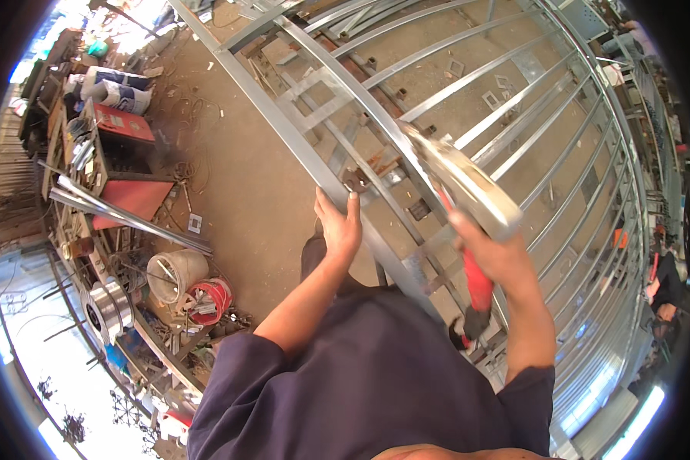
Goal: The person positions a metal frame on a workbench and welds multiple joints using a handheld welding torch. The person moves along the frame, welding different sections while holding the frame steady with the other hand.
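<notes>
My left hand (pixel 340 228) lies against the near rail of a large metal frame (pixel 264 103), its fingers and thumb stretched out rather than wrapped around it. To the right, my right hand (pixel 494 249) is closed around a red-and-black tool (pixel 478 285). A long, pale, shiny part (pixel 468 180) by that hand is smeared by motion, so I cannot tell the tool's exact kind. The blurred part overlaps an inner bar of the frame; whether they touch is unclear. A rust-brown metal piece (pixel 383 159) shows between the bars.
Curved metal bars (pixel 506 103) fan out on the right. On the left are a white bucket (pixel 165 277), a red bucket (pixel 221 300), a wire spool (pixel 107 310) and long metal strips (pixel 130 216) jutting out beside a red cabinet (pixel 123 123). Small square plates (pixel 491 100) lie on the floor.
</notes>
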`<state>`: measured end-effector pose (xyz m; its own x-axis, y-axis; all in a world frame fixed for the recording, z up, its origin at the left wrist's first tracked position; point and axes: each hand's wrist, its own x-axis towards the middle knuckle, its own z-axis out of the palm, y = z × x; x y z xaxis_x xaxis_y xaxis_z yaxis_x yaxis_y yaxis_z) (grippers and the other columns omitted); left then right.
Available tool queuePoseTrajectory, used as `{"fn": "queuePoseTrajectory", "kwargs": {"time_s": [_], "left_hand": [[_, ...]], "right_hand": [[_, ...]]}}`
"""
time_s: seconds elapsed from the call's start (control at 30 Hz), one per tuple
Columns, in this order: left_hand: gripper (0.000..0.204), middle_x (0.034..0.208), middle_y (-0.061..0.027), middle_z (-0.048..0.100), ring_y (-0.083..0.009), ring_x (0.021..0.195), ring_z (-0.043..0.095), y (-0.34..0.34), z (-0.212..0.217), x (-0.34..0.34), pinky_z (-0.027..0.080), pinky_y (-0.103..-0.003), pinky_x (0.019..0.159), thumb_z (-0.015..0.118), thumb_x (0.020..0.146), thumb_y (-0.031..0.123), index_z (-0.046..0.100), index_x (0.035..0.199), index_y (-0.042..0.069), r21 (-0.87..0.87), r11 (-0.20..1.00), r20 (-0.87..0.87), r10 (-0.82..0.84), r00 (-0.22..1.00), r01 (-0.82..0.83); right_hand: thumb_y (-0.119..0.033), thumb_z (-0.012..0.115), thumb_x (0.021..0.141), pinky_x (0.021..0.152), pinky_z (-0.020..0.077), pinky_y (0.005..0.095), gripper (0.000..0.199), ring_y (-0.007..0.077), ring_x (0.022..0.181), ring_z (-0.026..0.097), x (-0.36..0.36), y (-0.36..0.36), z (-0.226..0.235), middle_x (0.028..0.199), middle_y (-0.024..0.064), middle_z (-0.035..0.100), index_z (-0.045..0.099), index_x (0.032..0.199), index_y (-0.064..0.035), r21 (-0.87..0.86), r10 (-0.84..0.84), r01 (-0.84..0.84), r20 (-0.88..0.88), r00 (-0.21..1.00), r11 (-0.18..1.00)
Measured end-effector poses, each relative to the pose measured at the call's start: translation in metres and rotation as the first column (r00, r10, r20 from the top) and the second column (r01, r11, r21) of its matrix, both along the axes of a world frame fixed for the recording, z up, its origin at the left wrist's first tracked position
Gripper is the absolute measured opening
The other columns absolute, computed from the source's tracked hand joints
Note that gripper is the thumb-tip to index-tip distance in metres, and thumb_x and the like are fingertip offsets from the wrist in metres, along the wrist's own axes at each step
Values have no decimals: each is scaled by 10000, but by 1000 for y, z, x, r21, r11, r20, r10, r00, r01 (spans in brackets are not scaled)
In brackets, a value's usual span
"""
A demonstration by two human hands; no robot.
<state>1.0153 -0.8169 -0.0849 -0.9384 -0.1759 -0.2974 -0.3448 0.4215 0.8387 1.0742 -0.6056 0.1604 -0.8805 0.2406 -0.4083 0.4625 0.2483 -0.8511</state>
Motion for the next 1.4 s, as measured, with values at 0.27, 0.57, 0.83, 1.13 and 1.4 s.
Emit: {"fn": "queuePoseTrajectory", "kwargs": {"time_s": [0.27,0.57,0.83,1.13,1.4], "left_hand": [[1089,1661,-325,232,-496,1514,327,-63,0,-167,348,-525,1225,769,906,480,166,1634,-60,40,995,56,86,995,-88],[1154,1646,-327,223,-516,1485,349,-68,-6,-180,412,-528,1170,825,865,440,122,1630,-63,70,996,56,55,997,-59],[1155,1646,-317,232,-511,1479,363,-68,-12,-181,409,-518,1173,838,845,434,150,1627,-65,65,996,44,51,998,-54],[1158,1645,-319,236,-511,1465,383,-69,-7,-181,424,-518,1157,836,841,434,149,1628,-65,81,996,53,43,998,-47],[1162,1645,-328,232,-511,1465,384,-70,-5,-182,425,-513,1160,834,842,433,143,1626,-74,84,996,71,32,997,-37]], "right_hand": [[-258,763,853,879,576,473,713,450,1026,718,-184,-115,-78,1081,280,733,518,1512,-134,414,207,-160,-72,976,896],[-201,770,867,968,572,440,744,420,1149,707,-229,-149,-110,1208,251,731,491,1555,-148,588,210,-198,49,977,785],[-243,814,827,878,583,501,846,447,1051,707,-235,-154,-126,1175,231,726,437,1578,-143,688,273,-173,-39,961,705],[-134,768,760,858,587,528,916,450,1035,708,-236,-164,-127,1220,210,721,392,1593,-187,732,260,-222,64,964,645],[-197,812,804,866,585,518,908,447,1053,707,-240,-167,-126,1187,209,730,375,1600,-217,743,234,-265,149,961,614]]}}
